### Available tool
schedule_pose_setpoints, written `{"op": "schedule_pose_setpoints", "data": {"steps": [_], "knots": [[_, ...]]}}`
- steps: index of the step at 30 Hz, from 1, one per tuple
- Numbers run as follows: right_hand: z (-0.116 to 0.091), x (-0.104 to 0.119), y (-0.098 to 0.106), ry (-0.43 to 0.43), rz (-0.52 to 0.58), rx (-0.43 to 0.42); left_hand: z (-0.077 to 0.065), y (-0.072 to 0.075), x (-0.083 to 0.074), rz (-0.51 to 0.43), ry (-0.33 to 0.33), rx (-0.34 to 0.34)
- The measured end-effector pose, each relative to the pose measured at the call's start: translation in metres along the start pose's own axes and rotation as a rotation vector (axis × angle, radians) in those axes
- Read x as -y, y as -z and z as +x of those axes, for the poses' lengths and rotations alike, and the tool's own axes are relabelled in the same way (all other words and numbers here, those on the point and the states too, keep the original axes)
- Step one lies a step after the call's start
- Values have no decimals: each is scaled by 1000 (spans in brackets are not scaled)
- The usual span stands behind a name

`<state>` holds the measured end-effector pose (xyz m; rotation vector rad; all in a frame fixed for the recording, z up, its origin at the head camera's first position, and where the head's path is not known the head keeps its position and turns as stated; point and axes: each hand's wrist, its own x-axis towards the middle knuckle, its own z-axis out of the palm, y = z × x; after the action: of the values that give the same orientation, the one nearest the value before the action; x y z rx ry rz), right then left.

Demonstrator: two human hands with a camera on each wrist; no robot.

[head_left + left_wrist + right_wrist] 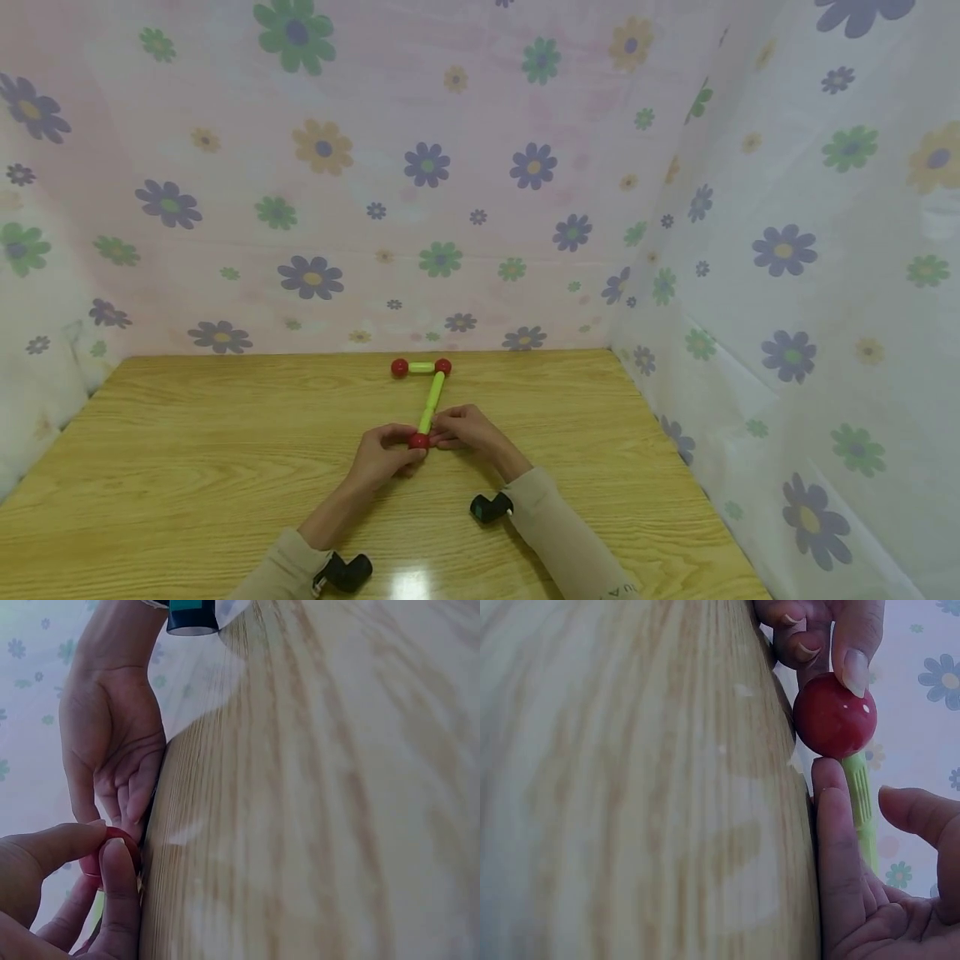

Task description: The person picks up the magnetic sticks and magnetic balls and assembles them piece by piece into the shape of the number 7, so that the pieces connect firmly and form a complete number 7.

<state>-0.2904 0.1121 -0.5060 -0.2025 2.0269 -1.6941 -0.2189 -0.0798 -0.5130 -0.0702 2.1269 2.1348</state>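
A red ball lies at the near end of a yellow-green rod, low over the wooden table. My left hand pinches this ball between thumb and fingers; the left wrist view shows the ball partly hidden by them. On the other side, my right hand is beside the rod's near end. In the right wrist view its fingers lie straight along the rod, fingertips right by the ball, while the thumb stands apart from it. The rod's far end meets a second red ball.
From the second ball a short yellow-green rod runs left to a third red ball, near the table's back edge. Flower-patterned cloth hangs behind and at both sides of the wooden table. Black cameras sit on both wrists.
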Motion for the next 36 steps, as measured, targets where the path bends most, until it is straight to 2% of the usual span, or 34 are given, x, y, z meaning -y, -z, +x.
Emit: {"op": "schedule_pose_setpoints", "data": {"steps": [13,20,26,29,36], "knots": [[-14,9,2,1,-101,45,-4,7,-1,-14,9,-6],[-23,13,7,34,-152,28,-8,23,-9,24,16,-14],[-27,15,14,79,-185,5,-5,45,-16,118,5,2],[-27,11,16,121,-206,-19,-1,55,-17,157,-43,10],[-26,4,22,231,-291,-101,7,78,-23,270,-204,1]]}}
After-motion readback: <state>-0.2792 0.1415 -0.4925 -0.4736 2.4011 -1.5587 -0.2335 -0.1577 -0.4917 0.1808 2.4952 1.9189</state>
